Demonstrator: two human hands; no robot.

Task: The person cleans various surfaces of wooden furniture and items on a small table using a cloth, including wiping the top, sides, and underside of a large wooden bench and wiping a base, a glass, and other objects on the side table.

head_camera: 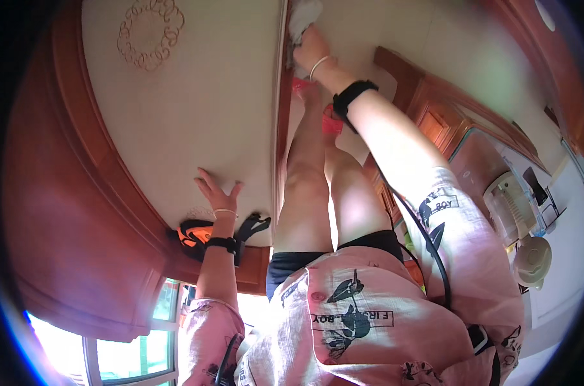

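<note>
My right hand (313,50) reaches far forward and grips a crumpled white cloth (304,17) beside the long reddish-brown wooden edge (283,62) of a pale flat surface. Part of the cloth is hidden behind my fingers. Over that pale surface (176,116), which bears a ring of brown scrollwork, my left hand (218,190) has its fingers spread and holds nothing. Whether it presses on the surface, I cannot tell. A black-and-orange bag or bundle (195,234) with a black strap lies close to my left wrist.
Curved reddish-brown wood (79,217) borders the pale surface on the left. At right stand a wooden cabinet (434,125) and cream plastic household items (532,260). Red slippers (331,120) are on my feet. A black cable (429,246) runs along my right arm. A window (137,354) is at lower left.
</note>
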